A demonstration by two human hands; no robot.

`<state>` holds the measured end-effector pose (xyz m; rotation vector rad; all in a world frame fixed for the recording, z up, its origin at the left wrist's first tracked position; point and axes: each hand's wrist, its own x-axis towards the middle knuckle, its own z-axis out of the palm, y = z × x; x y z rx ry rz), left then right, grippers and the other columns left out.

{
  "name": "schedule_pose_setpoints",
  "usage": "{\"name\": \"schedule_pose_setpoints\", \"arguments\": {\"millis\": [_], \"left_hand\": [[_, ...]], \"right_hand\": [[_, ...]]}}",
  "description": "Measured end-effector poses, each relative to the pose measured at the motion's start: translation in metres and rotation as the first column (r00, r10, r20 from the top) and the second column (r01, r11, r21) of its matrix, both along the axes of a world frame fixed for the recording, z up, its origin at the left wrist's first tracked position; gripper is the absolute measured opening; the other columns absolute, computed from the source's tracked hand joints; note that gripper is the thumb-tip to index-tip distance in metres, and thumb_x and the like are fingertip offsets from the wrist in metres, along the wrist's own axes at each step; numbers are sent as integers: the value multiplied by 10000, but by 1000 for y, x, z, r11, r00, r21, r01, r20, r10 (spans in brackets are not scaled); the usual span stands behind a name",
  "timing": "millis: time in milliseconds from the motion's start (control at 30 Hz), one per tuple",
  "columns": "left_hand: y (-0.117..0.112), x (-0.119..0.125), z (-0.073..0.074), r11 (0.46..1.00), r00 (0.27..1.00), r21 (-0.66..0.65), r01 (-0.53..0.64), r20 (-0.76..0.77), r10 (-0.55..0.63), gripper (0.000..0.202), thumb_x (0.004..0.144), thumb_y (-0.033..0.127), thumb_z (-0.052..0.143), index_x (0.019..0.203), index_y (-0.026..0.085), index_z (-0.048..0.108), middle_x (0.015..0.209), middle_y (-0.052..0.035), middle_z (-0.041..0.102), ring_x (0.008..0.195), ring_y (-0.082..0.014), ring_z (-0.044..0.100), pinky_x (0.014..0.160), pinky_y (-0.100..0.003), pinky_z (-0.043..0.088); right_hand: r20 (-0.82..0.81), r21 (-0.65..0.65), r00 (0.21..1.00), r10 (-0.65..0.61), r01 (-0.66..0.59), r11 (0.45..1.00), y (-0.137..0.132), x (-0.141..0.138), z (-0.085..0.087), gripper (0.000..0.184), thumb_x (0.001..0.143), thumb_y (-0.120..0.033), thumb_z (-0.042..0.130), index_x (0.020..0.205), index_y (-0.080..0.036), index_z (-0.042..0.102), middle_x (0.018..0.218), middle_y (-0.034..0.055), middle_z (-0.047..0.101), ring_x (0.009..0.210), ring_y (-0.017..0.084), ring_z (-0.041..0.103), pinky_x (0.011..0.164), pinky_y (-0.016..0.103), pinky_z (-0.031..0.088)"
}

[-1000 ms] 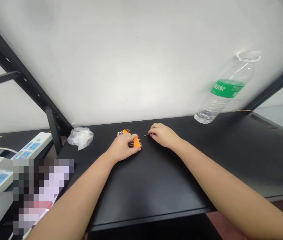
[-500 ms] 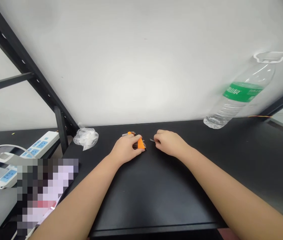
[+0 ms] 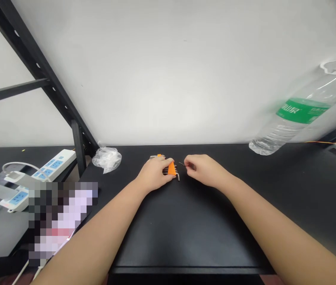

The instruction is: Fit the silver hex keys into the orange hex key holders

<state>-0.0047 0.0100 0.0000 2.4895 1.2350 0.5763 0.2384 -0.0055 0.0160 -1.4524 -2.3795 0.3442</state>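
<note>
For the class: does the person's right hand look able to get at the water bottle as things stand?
Probably yes: nothing stands between the right hand and the water bottle on the black table, though that hand seems to pinch a small hex key.

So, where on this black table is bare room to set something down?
Bare tabletop lies between your forearms. Another patch lies between your right hand and the water bottle. It is crowded at the orange hex key holder under your left hand.

The smooth orange plastic holder [image 3: 172, 168] carries metal hex keys [image 3: 167, 170].
</note>
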Motion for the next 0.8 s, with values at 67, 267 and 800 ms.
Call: {"name": "schedule_pose_setpoints", "arguments": {"millis": [67,267,800], "left_hand": [[-1,0,0,1000,1000,-6,21,16,-21,321,825,350,731,1134,297,662,952,-29,613,876,-213,596,775,-319,486],[-5,1,3,997,996,-52,56,73,-52,317,838,351,708,1147,288,673,945,-19,612,860,-195,589,792,-315,481],[-7,1,2,987,984,-121,108,154,-89,302,841,332,717,1139,291,690,979,-25,610,898,-194,598,811,-316,492]], "right_hand": [[-72,21,996,56,-54,998,-2,-1,0,121,872,-140,535,854,-226,618,842,13,665,712,161,573,659,289,430],[-147,78,981,126,-115,990,-2,1,-3,181,931,-165,521,933,-225,691,951,47,685,814,183,614,735,310,480],[-271,64,957,109,-95,993,-10,-4,-1,222,972,-248,533,1004,-244,753,1042,74,715,875,221,664,782,378,545]]}}
